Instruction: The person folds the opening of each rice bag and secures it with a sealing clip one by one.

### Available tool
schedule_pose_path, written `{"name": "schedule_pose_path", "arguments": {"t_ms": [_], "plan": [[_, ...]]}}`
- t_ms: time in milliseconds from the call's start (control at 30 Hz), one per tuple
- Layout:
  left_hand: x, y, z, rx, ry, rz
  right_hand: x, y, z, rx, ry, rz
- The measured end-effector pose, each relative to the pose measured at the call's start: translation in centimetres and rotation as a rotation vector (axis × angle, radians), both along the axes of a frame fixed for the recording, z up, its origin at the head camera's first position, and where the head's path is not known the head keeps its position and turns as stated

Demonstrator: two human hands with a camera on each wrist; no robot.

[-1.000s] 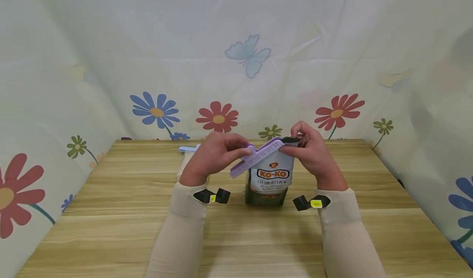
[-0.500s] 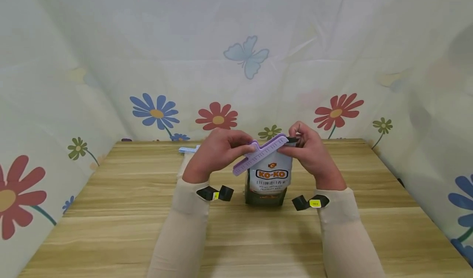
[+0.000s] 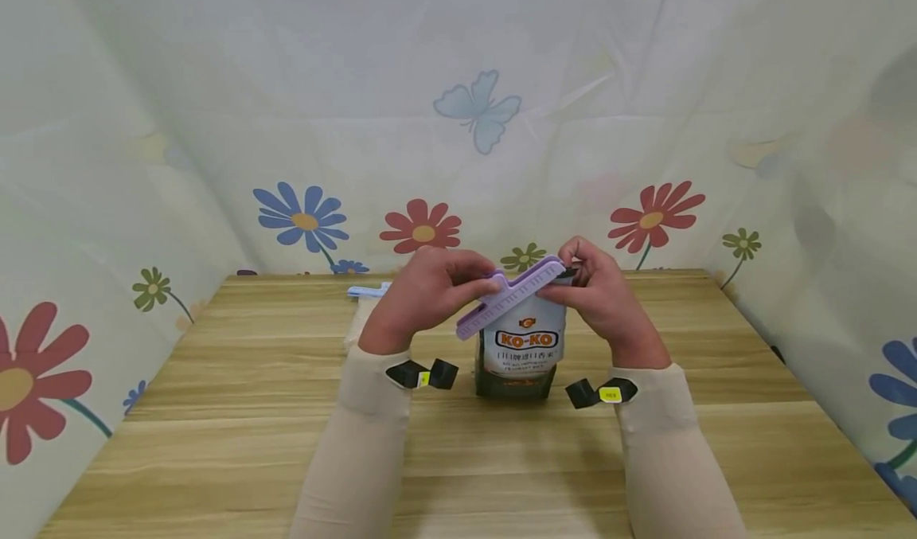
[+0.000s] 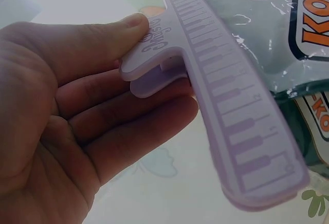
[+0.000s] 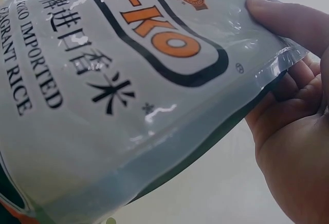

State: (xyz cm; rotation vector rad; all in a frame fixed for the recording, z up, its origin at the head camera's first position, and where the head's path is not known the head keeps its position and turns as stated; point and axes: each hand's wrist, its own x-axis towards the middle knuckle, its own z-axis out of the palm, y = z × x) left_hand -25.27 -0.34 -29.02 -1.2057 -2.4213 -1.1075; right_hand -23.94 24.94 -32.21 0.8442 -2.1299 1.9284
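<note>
A white and dark green KO-KO rice bag [image 3: 526, 356] stands upright on the table. Slanting across its top is a long purple bag clip [image 3: 512, 298], printed with piano keys and a ruler scale. My left hand [image 3: 430, 296] pinches the clip's handle between thumb and fingers, as the left wrist view also shows with the clip [image 4: 236, 100] close up. At the bag's upper right corner, my right hand [image 3: 602, 296] grips the bag's edge, thumb on the front. In the right wrist view the bag [image 5: 128, 106] fills most of the picture, and the curled fingers are partly behind it.
Behind my left hand lies a pale bag [image 3: 358, 328], partly hidden, with a light blue clip [image 3: 365, 291] at its top. A flower-printed cloth [image 3: 473, 165] surrounds the wooden table [image 3: 236, 412] at the back and sides.
My left hand has moved the purple clip a little right and up along the bag's top, closer to my right hand. The right hand keeps its hold on the bag almost unmoved.
</note>
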Motion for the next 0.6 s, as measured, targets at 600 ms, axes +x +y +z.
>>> {"name": "schedule_pose_path", "arguments": {"t_ms": [600], "plan": [[0.09,0.68,0.5,-0.004,0.013,0.003,0.09,0.13,0.02,0.019,-0.015,-0.003]]}}
